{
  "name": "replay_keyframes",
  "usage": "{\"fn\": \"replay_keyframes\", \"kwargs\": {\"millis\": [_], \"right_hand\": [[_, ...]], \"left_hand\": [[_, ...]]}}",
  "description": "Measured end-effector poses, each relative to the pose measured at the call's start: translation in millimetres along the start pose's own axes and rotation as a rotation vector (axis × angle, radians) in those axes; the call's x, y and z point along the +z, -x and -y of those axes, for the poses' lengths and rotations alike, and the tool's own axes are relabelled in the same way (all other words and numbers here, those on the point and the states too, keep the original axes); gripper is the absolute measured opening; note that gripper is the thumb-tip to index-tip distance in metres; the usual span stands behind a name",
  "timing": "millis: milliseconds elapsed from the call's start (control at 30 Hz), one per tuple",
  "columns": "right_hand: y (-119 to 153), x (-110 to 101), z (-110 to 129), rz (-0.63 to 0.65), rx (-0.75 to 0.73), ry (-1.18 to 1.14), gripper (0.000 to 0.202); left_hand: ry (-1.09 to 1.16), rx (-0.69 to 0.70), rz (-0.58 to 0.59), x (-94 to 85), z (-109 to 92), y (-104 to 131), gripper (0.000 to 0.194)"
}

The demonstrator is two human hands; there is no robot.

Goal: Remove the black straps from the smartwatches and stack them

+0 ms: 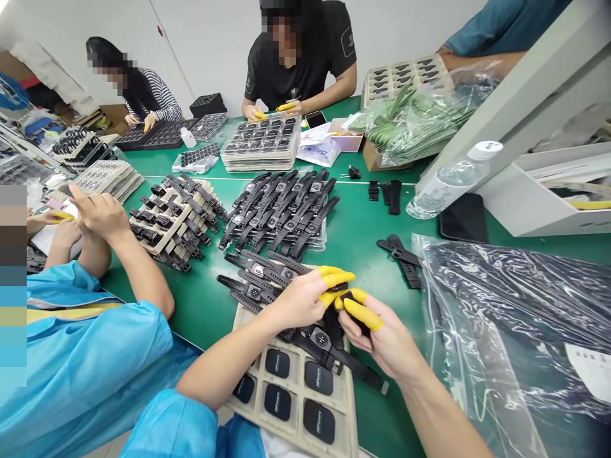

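My left hand point(308, 296), in yellow finger cots, pinches a small black watch case point(340, 287), mostly covered by the fingers. Close against it, my right hand point(375, 321) is closed on a black watch strap point(361, 326), partly hidden by its thumb and fingers. Below both hands lies a beige tray point(296, 361) with square black watches in its front compartments. Finished-looking watches with straps point(321, 339) lie across the tray's back part, some under my left forearm and wrist.
Strapped watches fill stacked trays point(281, 213) and a beige stack point(176, 219). At right are loose straps point(403, 257), a plastic bag of straps point(501, 299), a bottle point(453, 181) and a phone point(463, 218). A co-worker's arm point(138, 267) is at left; others sit opposite.
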State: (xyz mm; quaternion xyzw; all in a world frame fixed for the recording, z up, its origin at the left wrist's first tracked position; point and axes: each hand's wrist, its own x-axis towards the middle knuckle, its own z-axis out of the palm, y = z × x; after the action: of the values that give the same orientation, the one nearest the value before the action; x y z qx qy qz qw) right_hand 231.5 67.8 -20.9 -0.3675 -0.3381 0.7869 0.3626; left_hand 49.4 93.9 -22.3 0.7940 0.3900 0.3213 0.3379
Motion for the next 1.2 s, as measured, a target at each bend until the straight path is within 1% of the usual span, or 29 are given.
{"fn": "replay_keyframes", "kwargs": {"millis": [100, 167, 267, 400, 500, 600, 667, 733, 833, 1067, 1133, 1200], "right_hand": [[0, -2, -1, 0.049, 0.045, 0.017, 0.048], [0, -4, -1, 0.058, 0.070, 0.009, 0.047], [-1, -5, -1, 0.037, 0.075, -0.045, 0.046], [-1, -4, 0, 0.015, 0.055, -0.120, 0.044], [-1, -3, 0, 0.020, 0.049, -0.173, 0.042], [-2, -4, 0, 0.026, 0.031, -0.227, 0.042], [-2, -3, -1, 0.020, 0.010, -0.238, 0.043], [-2, -3, -1, 0.011, 0.000, -0.221, 0.042], [-2, -2, 0, 0.001, 0.021, -0.179, 0.042], [-4, -2, 2, -0.037, 0.091, -0.090, 0.042], [-4, -3, 2, -0.024, 0.103, -0.073, 0.043], [-4, -3, 3, -0.008, 0.104, -0.067, 0.045]], "left_hand": [[-0.086, 0.028, 0.091, -4.3, 1, 1, 0.057], [-0.115, 0.035, 0.114, -6.0, -1, 0, 0.057], [-0.134, 0.052, 0.118, -6.7, -2, 0, 0.054], [-0.146, 0.059, 0.079, -4.1, -1, 1, 0.046], [-0.153, 0.050, 0.064, -1.5, -1, 2, 0.047], [-0.152, 0.034, 0.080, -2.6, -4, 2, 0.048], [-0.135, 0.045, 0.112, -6.3, -8, 1, 0.047], [-0.120, 0.063, 0.144, -10.8, -12, 0, 0.047], [-0.161, 0.073, 0.151, -15.2, -15, -1, 0.046], [-0.394, 0.074, 0.190, -12.5, -14, -1, 0.041], [-0.420, 0.077, 0.201, -13.3, -15, -1, 0.040], [-0.392, 0.080, 0.200, -15.6, -15, -1, 0.040]]}}
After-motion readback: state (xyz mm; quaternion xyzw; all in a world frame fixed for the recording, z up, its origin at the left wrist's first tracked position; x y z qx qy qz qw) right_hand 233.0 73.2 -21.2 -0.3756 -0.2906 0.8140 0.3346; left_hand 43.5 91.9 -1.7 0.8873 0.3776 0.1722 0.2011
